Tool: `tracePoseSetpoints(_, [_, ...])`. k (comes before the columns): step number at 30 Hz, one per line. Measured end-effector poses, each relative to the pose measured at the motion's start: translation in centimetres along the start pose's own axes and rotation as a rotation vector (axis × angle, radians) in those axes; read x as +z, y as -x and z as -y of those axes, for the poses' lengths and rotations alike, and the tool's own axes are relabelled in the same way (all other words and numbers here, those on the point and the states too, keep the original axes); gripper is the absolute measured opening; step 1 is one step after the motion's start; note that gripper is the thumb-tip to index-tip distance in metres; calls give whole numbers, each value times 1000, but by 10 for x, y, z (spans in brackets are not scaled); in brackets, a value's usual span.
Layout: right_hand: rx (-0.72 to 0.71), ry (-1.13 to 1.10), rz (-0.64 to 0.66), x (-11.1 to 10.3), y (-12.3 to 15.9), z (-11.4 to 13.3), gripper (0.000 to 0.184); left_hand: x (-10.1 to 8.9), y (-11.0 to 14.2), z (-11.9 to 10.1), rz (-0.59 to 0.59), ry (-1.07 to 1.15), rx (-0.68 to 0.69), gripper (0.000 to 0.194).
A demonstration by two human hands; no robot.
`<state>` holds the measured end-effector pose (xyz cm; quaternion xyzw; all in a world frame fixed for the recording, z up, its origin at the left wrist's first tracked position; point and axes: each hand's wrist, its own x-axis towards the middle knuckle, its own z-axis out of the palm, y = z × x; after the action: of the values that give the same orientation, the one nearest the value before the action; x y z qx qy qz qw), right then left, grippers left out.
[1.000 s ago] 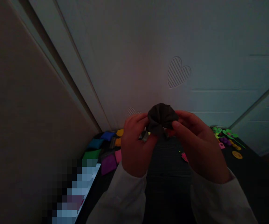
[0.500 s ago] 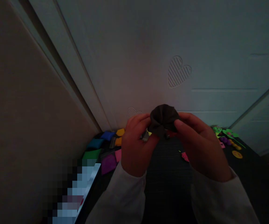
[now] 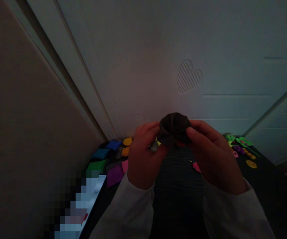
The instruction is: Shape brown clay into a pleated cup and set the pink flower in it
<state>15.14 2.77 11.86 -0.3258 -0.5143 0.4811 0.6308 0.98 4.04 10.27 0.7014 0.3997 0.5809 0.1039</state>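
Between my two hands is a dark brown, rounded, cup-like piece (image 3: 174, 126) with folds running in to its middle. I cannot tell whether it is clay or cloth. My left hand (image 3: 144, 156) grips its left edge, the thumb below and the fingers behind. On the other side, my right hand (image 3: 214, 156) pinches the right edge, with the thumb on the near face. Both hands are held up over the dark table (image 3: 177, 189). A bumpy pink-red piece (image 3: 196, 167) lies on the table beside my right hand and is partly covered by it.
Coloured packets, among them a purple one (image 3: 115, 175), a green one (image 3: 96, 165) and a blue one (image 3: 114, 144), lie at the left. A bright screen (image 3: 93, 192), partly blurred out, stands nearer. Green shapes (image 3: 243, 142) and a yellow disc (image 3: 251, 164) lie right. A white panel (image 3: 133, 66) rises behind.
The brown piece has tipped slightly, and its lower folds look a little different. Both hands keep their hold in nearly the same place. The view has shifted slightly.
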Motion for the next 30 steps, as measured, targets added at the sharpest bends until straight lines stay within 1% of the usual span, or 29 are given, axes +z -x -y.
tracePoseSetpoints(6, [5, 31, 37, -3, -1, 1, 8, -1, 0, 2, 38, 61, 19, 29])
tracePoseSetpoints(10, [6, 57, 56, -5, -2, -1, 9, -1, 0, 4, 59, 96, 16, 28])
tracePoseSetpoints(12, [-14, 74, 60, -7, -1, 0, 11, -2, 0, 5, 61, 97, 3, 29])
tracePoseSetpoints(14, [-62, 105, 32, -9, 1, 2, 13, -4, 0, 4, 40, 88, -2, 30])
tracePoseSetpoints(16, [-152, 198, -28, -12, 4, 7, 15, -6, -1, 2, 19, 68, 0, 30])
tracePoseSetpoints(18, [-257, 380, -62, -15, 7, 12, 16, -9, -2, 0, 15, 21, 13, 28])
tracePoseSetpoints(20, [-343, 563, -36, -16, 9, 16, 18, -13, -4, -4, 31, -55, 46, 26])
tracePoseSetpoints(22, [-392, 671, 18, -16, 9, 18, 18, -17, -5, -6, 56, -118, 92, 24])
tracePoseSetpoints(26, [-413, 738, 74, -15, 8, 17, 16, -21, -7, -7, 88, -171, 145, 26])
tracePoseSetpoints(30, [-365, 723, 88, -17, 6, 14, 14, -23, -7, -6, 121, -191, 163, 29])
